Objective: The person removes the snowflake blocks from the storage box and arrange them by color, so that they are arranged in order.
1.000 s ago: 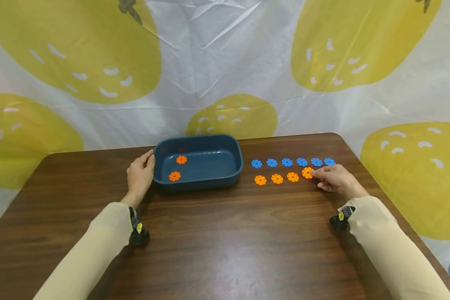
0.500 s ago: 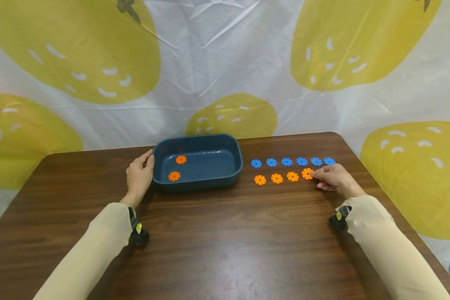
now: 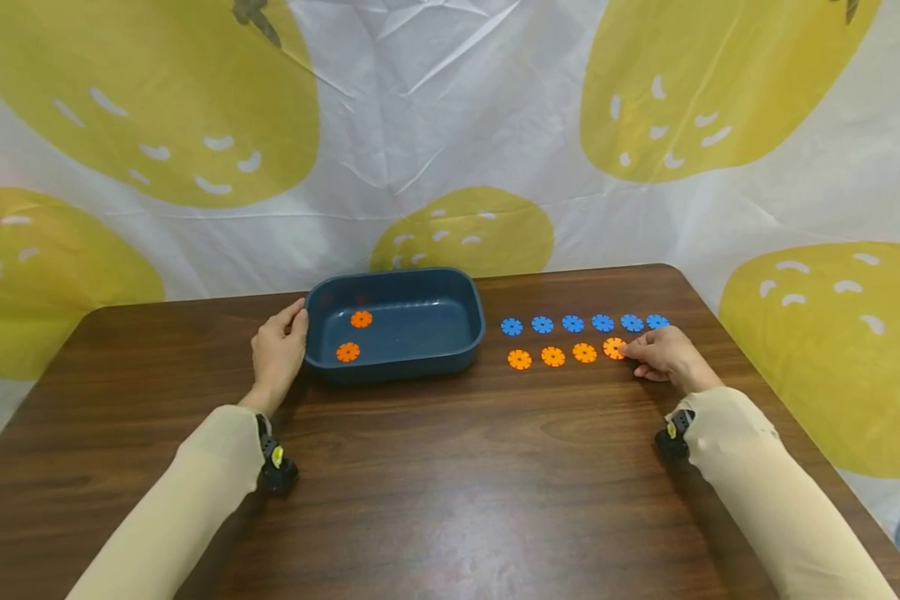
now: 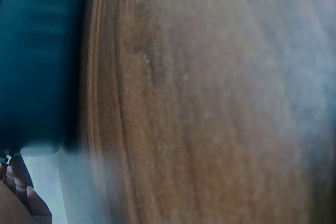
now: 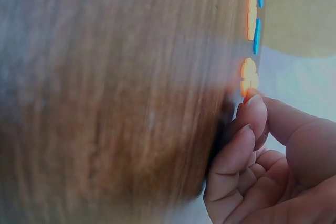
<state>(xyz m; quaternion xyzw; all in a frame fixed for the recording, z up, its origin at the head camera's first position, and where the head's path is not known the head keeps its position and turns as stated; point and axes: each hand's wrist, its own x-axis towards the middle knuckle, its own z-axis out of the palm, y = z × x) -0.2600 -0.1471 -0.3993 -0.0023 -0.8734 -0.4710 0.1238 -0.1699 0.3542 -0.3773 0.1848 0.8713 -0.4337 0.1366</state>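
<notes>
At the left end of a dark blue rectangular basin [image 3: 390, 367], my left hand [image 3: 279, 348] grips the rim. Two orange notched discs, a back one [image 3: 361, 319] and a front one [image 3: 348, 352], lie flat inside it. My right hand [image 3: 669, 357] pinches the edge of an orange notched disc [image 3: 613, 348] between thumb and fingers, at the right end of the front row. In the right wrist view that disc [image 5: 249, 77] meets the fingertips. The other orange discs [image 3: 552, 357] of this row lie to its left. Behind runs a row of several blue notched discs [image 3: 572, 323], the rightmost partly covered by the hand.
The brown wooden table [image 3: 450, 475] has its rounded back edge against a white curtain [image 3: 435, 125] with large yellow fruit prints. The basin stands near that back edge, left of the disc rows. Small cameras sit on both wrists.
My right wrist has shifted very slightly to the left while its fingertips stay on the same orange disc. The left hand and the basin hold their places.
</notes>
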